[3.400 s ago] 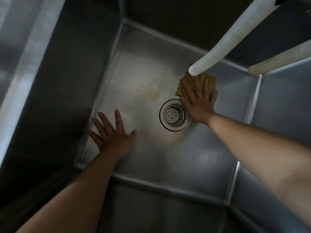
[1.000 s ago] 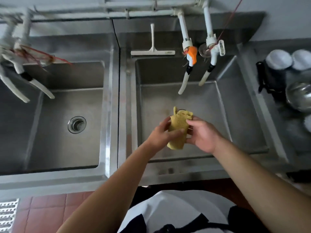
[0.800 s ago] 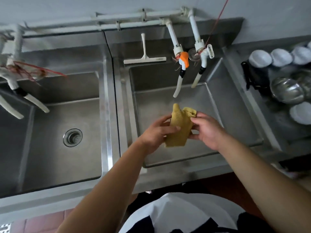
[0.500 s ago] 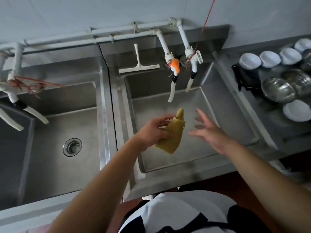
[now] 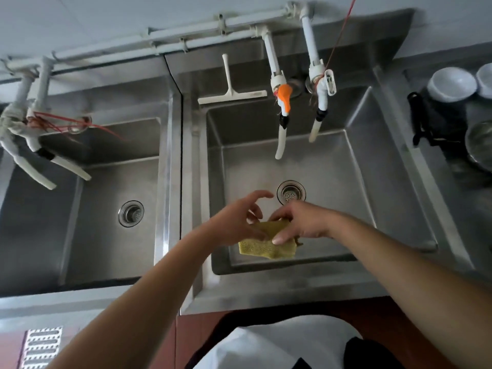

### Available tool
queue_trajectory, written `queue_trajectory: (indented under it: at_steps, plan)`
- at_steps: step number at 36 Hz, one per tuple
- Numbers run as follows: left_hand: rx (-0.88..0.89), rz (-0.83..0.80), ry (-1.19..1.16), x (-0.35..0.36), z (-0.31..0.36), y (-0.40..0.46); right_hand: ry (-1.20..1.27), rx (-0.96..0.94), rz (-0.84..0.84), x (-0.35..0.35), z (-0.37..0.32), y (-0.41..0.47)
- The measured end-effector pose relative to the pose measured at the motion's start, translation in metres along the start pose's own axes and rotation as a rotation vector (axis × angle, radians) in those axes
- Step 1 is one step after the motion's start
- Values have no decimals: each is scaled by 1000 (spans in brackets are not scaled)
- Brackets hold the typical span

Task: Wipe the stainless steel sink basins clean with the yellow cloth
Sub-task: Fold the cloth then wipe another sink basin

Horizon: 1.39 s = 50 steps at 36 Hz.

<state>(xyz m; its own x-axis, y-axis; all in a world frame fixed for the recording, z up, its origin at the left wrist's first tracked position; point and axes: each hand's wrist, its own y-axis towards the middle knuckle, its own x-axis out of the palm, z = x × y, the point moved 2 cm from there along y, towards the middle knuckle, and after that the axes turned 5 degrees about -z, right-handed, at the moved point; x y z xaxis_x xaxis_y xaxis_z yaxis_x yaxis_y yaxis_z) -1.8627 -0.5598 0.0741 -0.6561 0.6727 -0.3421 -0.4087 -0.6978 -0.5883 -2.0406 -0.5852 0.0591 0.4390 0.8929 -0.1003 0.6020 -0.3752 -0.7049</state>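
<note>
Two basins sit side by side; over the right basin, the left hand has let go of the yellow cloth, fingers now spread, while the right hand, empty half a second ago, pinches the cloth, now unfolded flat.

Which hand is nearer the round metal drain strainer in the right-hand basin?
Right. The right hand sits just below the round metal drain strainer in the picture, gripping the yellow mesh cloth. The left hand is farther, down and left, also touching the cloth.
</note>
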Motion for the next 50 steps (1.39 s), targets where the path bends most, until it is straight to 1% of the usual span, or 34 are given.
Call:
queue_trajectory:
  at_steps: [3, 5, 6, 9, 11, 13, 17, 20, 22, 25, 27, 29, 30, 31, 32, 35, 37, 39, 41, 44, 47, 48, 50]
  plan:
    - [-45, -1, -10, 6, -12, 21, -105, 56, -20, -4, 14, 23]
    - [-70, 63, 25, 4, -26, 35, -153, 93, 13, -9, 31, 39]
    - [-85, 128, 76, 0, -35, 43, -167, 113, 51, -11, 43, 49]
    - [-190, 334, 324, -20, -62, 60, -188, 199, 249, -20, 81, 77]
    - [-312, 403, 465, -36, -79, 68, -183, 271, 386, -29, 108, 97]
    - [-407, 475, 545, -51, -96, 74, -213, 338, 503, -39, 127, 119]
    - [-475, 617, 627, -71, -129, 88, -271, 395, 640, -75, 134, 162]
    - [-496, 648, 696, -71, -147, 95, -337, 363, 764, -112, 123, 195]
    - [-488, 703, 748, -67, -151, 97, -384, 312, 870, -135, 113, 216]
    - [-477, 745, 753, -65, -150, 99, -411, 204, 975, -163, 105, 251]
    - [-478, 758, 761, -64, -150, 99, -484, 124, 960, -173, 109, 277]
    - [-488, 764, 765, -64, -151, 101, -647, 123, 804, -174, 127, 311]
    - [-492, 763, 762, -64, -151, 101, -680, 134, 723, -176, 143, 331]
    - [-493, 763, 758, -64, -151, 101, -674, 134, 688, -175, 153, 344]
    - [-493, 764, 754, -64, -151, 101, -643, 126, 695, -172, 153, 349]
    - [-491, 765, 750, -65, -150, 102, -556, 115, 776, -161, 140, 351]
    - [-492, 776, 744, -65, -150, 102, -546, 138, 807, -152, 127, 352]
    - [-490, 789, 733, -65, -149, 102, -550, 90, 808, -146, 117, 359]
    - [-485, 796, 732, -65, -149, 103, -534, 79, 747, -144, 116, 373]
    - [-477, 815, 734, -65, -149, 103, -455, 180, 679, -142, 106, 395]
    - [-483, 815, 739, -65, -149, 103, -291, 276, 602, -145, 95, 414]
    - [-486, 811, 737, -64, -149, 103, -276, 285, 589, -145, 93, 418]
    - [-492, 804, 734, -65, -149, 103, -329, 288, 588, -141, 94, 422]
